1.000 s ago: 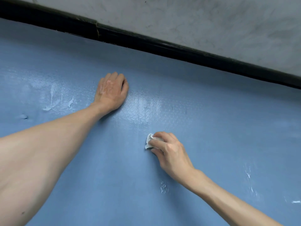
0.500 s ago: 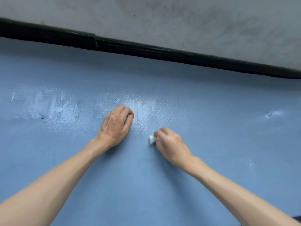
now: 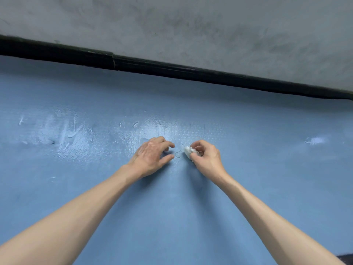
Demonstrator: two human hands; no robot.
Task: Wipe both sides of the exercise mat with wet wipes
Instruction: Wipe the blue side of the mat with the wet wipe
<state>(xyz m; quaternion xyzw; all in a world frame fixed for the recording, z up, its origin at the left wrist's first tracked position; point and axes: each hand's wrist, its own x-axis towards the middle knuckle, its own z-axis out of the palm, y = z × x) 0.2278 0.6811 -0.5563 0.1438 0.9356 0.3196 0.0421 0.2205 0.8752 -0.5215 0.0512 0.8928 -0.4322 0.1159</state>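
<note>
The blue exercise mat fills the lower two thirds of the view, with wet shiny streaks and scuffed pale patches across its far half. My right hand is lifted slightly off the mat and pinches a crumpled white wet wipe between thumb and fingers. My left hand hovers just left of it with fingers curled and apart, holding nothing. A thin dark hair or thread lies on the mat between the two hands.
A black baseboard strip runs along the mat's far edge, with a grey concrete wall above it. A pale scuff marks the mat at the right. Something dark shows at the bottom right corner.
My left hand has lifted from lying flat on the mat and moved toward the right hand, fingers now curled. The right hand has raised the wipe and turned it up. The view has shifted back.
</note>
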